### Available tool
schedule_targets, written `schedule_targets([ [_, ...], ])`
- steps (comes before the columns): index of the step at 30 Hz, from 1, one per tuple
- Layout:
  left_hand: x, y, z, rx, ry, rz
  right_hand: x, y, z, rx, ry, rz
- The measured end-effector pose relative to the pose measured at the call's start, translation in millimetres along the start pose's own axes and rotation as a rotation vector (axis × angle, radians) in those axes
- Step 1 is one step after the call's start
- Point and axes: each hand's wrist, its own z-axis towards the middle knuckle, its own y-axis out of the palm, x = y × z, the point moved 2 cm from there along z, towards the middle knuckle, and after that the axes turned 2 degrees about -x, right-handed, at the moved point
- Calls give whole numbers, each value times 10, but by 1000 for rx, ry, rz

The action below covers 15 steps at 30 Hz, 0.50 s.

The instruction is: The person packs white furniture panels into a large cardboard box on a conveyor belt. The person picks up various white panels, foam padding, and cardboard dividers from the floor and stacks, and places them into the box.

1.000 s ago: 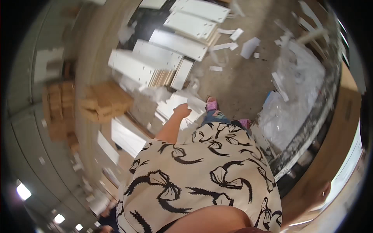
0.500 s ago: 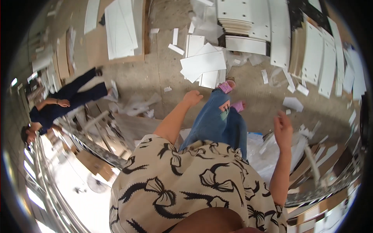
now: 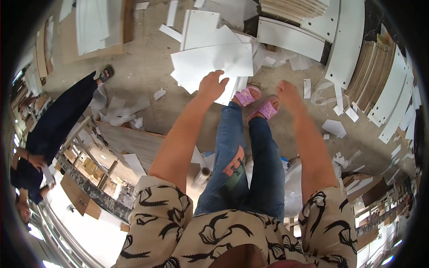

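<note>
Both my arms reach forward and down toward the floor. My left hand (image 3: 213,85), thumb and fingers apart and holding nothing, hovers over the near edge of loose white panels (image 3: 210,61). These panels lie fanned out on one another in front of my feet; whether my fingertips touch the top one, I cannot tell. To the right, my right hand (image 3: 289,94) hangs over the bare floor past my right foot. It is smeared by motion, its fingers look bent, and nothing shows in it.
A stack of white drilled boards (image 3: 290,36) stands ahead right, with another board stack (image 3: 364,73) farther right. Board scraps (image 3: 334,128) litter the floor. White sheets (image 3: 91,27) lie on brown board at far left. Another person (image 3: 58,127) in dark clothes stands left.
I have bent forward and the panels appear closer. My left hand has moved out over them, and my right hand has swung forward and inward. At left, the other person's hands have come together at a pale object.
</note>
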Motion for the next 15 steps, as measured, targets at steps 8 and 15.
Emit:
schedule_targets([
  [8,612,1190,-532,-452,78,-527,1073,-310,598,261,505,836],
  [15,1001,1182,588,-231,283,-208,1104,-482,974,501,479,979],
])
